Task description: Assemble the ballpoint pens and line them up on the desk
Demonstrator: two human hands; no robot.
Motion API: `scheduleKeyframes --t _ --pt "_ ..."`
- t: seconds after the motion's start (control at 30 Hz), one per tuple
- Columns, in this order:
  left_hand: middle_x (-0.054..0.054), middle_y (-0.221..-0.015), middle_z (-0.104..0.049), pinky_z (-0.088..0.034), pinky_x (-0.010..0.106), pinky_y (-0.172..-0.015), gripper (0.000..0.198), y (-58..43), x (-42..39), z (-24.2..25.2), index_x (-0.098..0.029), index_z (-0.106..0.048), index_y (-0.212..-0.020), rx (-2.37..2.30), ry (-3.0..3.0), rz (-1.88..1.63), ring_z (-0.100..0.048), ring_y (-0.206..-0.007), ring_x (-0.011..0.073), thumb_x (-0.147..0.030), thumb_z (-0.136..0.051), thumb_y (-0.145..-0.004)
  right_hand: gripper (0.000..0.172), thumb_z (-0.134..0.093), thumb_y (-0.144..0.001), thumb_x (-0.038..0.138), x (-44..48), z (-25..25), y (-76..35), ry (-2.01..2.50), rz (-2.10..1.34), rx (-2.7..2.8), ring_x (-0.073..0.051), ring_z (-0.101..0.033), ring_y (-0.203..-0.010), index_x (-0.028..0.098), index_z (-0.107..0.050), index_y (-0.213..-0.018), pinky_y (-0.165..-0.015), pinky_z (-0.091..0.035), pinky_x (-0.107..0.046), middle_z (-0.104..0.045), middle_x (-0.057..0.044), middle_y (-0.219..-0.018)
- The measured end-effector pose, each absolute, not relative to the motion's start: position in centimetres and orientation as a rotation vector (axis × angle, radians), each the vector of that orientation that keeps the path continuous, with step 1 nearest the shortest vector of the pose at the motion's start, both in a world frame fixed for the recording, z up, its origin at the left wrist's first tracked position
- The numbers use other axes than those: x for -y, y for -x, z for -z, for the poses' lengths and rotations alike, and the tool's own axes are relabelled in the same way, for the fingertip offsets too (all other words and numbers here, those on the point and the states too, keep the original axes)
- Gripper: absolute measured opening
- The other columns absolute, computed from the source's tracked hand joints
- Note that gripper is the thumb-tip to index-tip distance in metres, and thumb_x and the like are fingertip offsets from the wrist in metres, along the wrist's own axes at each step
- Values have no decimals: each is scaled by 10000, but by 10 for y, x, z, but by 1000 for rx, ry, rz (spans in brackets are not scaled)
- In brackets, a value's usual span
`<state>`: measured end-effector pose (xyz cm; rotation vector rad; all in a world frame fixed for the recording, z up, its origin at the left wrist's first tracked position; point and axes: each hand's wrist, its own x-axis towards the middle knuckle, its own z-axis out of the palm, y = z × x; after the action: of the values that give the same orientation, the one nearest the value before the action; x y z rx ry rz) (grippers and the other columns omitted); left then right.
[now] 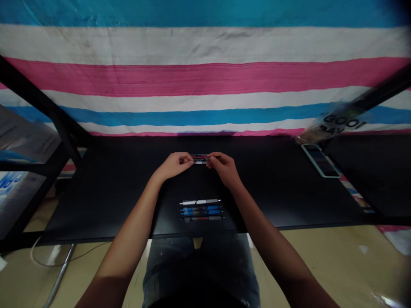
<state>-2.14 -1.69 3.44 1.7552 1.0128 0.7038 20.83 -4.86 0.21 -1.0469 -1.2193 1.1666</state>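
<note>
My left hand and my right hand face each other over the far middle of the black table. Their fingers are closed in a pinch at the two ends of a dark pen, which lies crosswise between them. Other pens, one with a white barrel, show beside it in the same gap, partly covered by my fingers. Nearer to me, between my forearms, lies a row of pens: a white and grey pen, blue pens and a grey pen with a red part.
On the right side of the black table a phone in a pale green case lies beside a clear bottle-like container with lettering. Black frame bars rise at the left. Striped sheeting hangs behind the table.
</note>
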Motion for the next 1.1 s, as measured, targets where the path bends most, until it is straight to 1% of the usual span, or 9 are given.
scheduleKeyframes --t 0.07,0.13,0.23,0.4,0.57,0.73,0.9,1.0,1.1 --pt "-9 -694 -578 -382 242 -620 205 20 18 -35 -150 -704 -874 -1010 -1753 -713 -515 -645 126 -348 -655 -850 251 -790 -820 449 49 -3 -209 1078 -1138 1256 -137 -596 -627 233 -769 -945 -646 -502 -301 -667 18 -694" --pt "-20 -675 -552 -364 237 -603 203 19 19 -36 -151 -717 -893 -1024 -1770 -719 -492 -623 118 -342 -660 -850 228 -797 -806 423 49 -6 -209 1111 -1119 1274 -134 -576 -617 230 -777 -926 -636 -488 -298 -651 22 -674" --pt "-25 -664 -531 -344 234 -582 213 19 21 -37 -155 -735 -942 -1063 -1803 -722 -469 -606 114 -332 -669 -843 227 -797 -795 407 48 -7 -208 1146 -1112 1264 -150 -601 -652 225 -761 -927 -672 -507 -313 -667 13 -695" --pt "-12 -702 -575 -366 239 -598 256 21 19 -36 -163 -740 -1045 -1077 -1846 -708 -497 -625 125 -295 -647 -846 232 -795 -785 385 46 -3 -210 1180 -1034 1265 -173 -631 -731 217 -724 -928 -727 -530 -326 -693 -7 -782" --pt "13 -762 -647 -392 253 -644 170 25 17 -35 -166 -721 -931 -1167 -1960 -749 -545 -679 142 -278 -611 -866 221 -798 -775 371 44 0 -214 1177 -1001 1297 -177 -641 -793 220 -705 -907 -772 -526 -326 -704 -14 -876" --pt "11 -763 -662 -380 248 -642 197 23 18 -37 -173 -732 -949 -1132 -1953 -775 -522 -667 136 -325 -618 -896 250 -808 -771 395 45 3 -211 1138 -1086 1362 -178 -643 -795 218 -682 -894 -760 -515 -326 -699 -16 -875" --pt "-5 -711 -606 -349 244 -624 218 21 18 -37 -173 -737 -954 -1114 -1893 -825 -488 -654 132 -362 -649 -891 263 -805 -783 414 46 3 -210 1122 -1105 1375 -188 -661 -824 215 -690 -911 -796 -523 -343 -717 -24 -897" --pt "-28 -674 -540 -344 242 -617 253 22 17 -37 -170 -725 -1032 -1101 -1837 -856 -466 -633 125 -351 -688 -860 265 -802 -788 422 45 3 -210 1131 -1094 1367 -185 -661 -814 213 -701 -916 -787 -518 -336 -721 -25 -890" --pt "-50 -632 -476 -343 242 -605 311 23 14 -36 -161 -701 -1104 -1123 -1795 -914 -438 -600 120 -373 -674 -878 257 -790 -795 430 45 3 -211 1147 -1086 1344 -177 -649 -785 216 -703 -908 -753 -513 -320 -717 -19 -854"
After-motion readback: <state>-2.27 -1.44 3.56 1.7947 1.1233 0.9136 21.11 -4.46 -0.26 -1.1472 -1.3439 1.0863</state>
